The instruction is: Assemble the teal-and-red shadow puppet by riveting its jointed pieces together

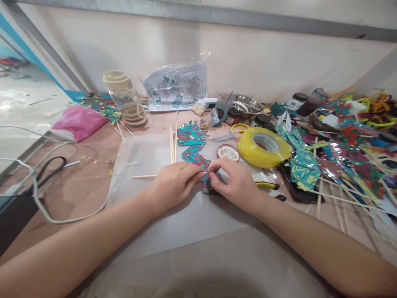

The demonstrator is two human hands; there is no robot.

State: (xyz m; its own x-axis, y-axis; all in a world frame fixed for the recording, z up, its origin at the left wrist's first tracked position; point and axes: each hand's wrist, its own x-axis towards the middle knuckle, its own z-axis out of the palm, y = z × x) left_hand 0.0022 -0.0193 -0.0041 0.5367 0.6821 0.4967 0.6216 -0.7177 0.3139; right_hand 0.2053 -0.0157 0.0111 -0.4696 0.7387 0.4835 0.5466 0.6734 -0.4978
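Observation:
My left hand (180, 182) and my right hand (234, 178) meet over the lower end of a teal-and-red cut-out figure (194, 155). Both are closed, fingertips pinching its edge from either side. The figure lies flat and winds away from me in jointed, patterned pieces; its lower end is partly hidden by my fingers. From under my left hand a thin wooden stick (144, 177) pokes out to the left; whether that hand grips it I cannot tell. More sticks (172, 145) lie beside the figure. Just beyond my right hand is a round lid (228, 153) holding small gold bits.
A yellow tape roll (263, 145) and yellow-handled pliers (266, 185) lie right of my hands. Cut-outs (305, 165) and sticks pile up further right. At the back stand a glass bottle (125, 99) and a bagged drawing sheet (176, 87). A white cable (71, 220) loops at left.

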